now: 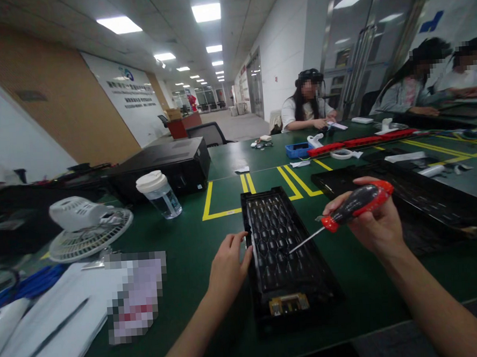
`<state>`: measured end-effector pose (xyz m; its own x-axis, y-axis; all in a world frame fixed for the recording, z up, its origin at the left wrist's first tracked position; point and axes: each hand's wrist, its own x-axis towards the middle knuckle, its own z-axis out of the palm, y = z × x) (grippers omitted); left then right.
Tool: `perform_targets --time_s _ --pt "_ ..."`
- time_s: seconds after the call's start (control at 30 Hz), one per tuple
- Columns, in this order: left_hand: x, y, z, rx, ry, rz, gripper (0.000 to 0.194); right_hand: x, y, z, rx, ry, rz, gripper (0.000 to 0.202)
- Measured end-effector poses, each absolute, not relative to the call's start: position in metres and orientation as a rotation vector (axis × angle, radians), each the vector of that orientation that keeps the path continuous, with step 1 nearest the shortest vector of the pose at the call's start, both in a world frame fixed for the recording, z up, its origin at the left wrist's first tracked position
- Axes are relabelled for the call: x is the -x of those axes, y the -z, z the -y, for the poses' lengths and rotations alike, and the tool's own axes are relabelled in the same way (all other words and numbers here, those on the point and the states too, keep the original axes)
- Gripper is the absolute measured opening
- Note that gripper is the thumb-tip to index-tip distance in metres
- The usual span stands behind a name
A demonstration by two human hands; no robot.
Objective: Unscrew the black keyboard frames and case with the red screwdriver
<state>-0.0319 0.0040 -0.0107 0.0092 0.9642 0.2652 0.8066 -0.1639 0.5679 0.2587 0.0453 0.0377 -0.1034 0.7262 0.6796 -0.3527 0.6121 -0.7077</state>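
A long black tray-like unit (274, 273) with rows of rounded cells lies on the green table, a gold-coloured connector (289, 303) at its near end. Against its left edge rest the fingers of my left hand (229, 265), apart and holding nothing. My right hand (376, 221) is wrapped round the red and black handle of a screwdriver (355, 204), above and to the right of the unit. The metal shaft slants down to the left, its tip over the cells near the middle; whether it touches them is unclear.
Left are a lidded cup (161, 196), a white fan (90, 230), papers (64, 313) with a pen and a black case (169, 166). Black panels (417, 200) lie right. Beyond are a blue tray (297, 150), a red strip (361, 142) and seated people.
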Motion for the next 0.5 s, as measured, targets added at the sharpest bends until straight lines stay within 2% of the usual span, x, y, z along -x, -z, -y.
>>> perform_targets --time_s 0.2,0.5 --pt "0.028 0.028 -0.009 -2.073 -0.708 -1.883 0.046 -0.251 -0.048 -0.040 0.392 -0.887 1.451 0.063" --pt "0.030 0.035 -0.011 -2.037 -0.696 -1.889 0.053 -0.222 -0.052 -0.017 0.442 -0.829 1.687 0.063"
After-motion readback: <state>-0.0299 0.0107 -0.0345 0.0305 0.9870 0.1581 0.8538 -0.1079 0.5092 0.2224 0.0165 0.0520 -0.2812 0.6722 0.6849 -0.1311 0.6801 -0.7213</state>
